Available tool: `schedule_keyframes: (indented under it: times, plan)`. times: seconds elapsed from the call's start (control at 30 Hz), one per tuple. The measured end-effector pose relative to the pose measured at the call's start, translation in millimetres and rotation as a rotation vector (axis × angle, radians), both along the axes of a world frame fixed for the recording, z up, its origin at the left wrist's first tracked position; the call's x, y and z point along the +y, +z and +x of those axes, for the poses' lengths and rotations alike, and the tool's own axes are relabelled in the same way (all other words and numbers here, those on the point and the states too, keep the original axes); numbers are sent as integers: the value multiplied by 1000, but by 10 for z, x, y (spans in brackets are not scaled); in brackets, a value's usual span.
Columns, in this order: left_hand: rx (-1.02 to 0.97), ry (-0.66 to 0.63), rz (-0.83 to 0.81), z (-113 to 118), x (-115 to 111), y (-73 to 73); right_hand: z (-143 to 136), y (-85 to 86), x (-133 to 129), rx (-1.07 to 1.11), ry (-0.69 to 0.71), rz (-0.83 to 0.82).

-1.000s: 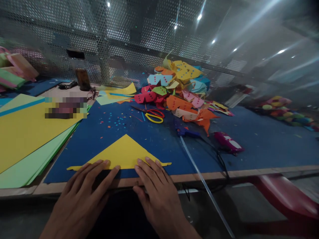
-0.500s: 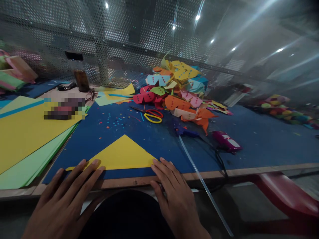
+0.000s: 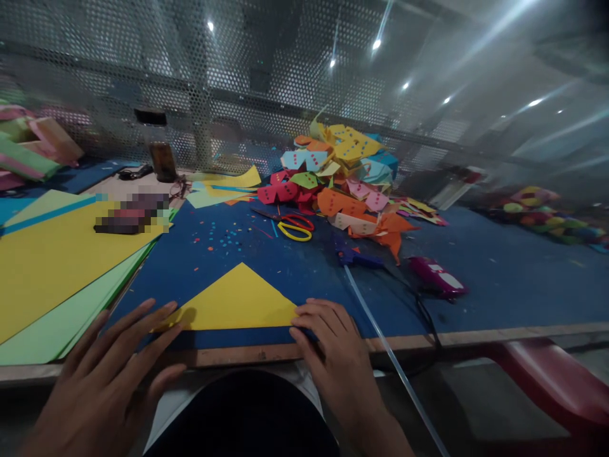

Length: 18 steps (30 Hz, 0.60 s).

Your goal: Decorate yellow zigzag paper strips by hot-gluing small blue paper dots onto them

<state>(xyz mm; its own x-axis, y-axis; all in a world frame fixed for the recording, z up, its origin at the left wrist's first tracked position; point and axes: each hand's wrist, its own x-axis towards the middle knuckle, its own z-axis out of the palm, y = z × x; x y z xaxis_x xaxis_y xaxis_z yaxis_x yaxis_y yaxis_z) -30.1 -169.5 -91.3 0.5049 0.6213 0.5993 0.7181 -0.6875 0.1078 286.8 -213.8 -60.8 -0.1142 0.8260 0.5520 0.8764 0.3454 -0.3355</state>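
A yellow sheet of paper folded into a triangle [image 3: 238, 298] lies on the blue table surface in front of me, its point facing away. My left hand [image 3: 114, 368] hovers over its left corner with the fingers spread, casting a shadow on the paper. At the right corner, my right hand [image 3: 333, 349] has its fingers bent together, the thumb close to the index fingertip. The paper corner is hidden beneath those fingertips. Beyond the triangle lie scissors [image 3: 295, 230] with red and yellow handles, and a blue glue gun [image 3: 354, 254] with a long clear glue stick [image 3: 380, 336].
Large yellow sheets [image 3: 61, 266] and green sheets [image 3: 90, 304] are stacked at left, under a blurred-out object [image 3: 136, 212]. A bottle [image 3: 162, 152] stands behind. A pile of coloured paper cutouts [image 3: 342, 171], a purple object [image 3: 438, 277] and a red chair [image 3: 556, 374] are rightward.
My left hand has shifted left and lifted off the paper, its fingers spreading. My right hand's fingers have bent more at the right corner. The view has tilted slightly.
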Motion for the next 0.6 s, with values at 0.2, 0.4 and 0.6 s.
schedule_keyframes:
  times: [0.2, 0.4, 0.6]
  plan:
    - [-150, -72, -113, 181, 228, 165, 63, 100, 127, 91, 50, -138]
    - [-120, -137, -197, 223, 405, 253, 89, 105, 154, 106, 54, -185]
    - [-84, -170, -212, 227, 449, 272, 90, 108, 165, 67, 50, -167]
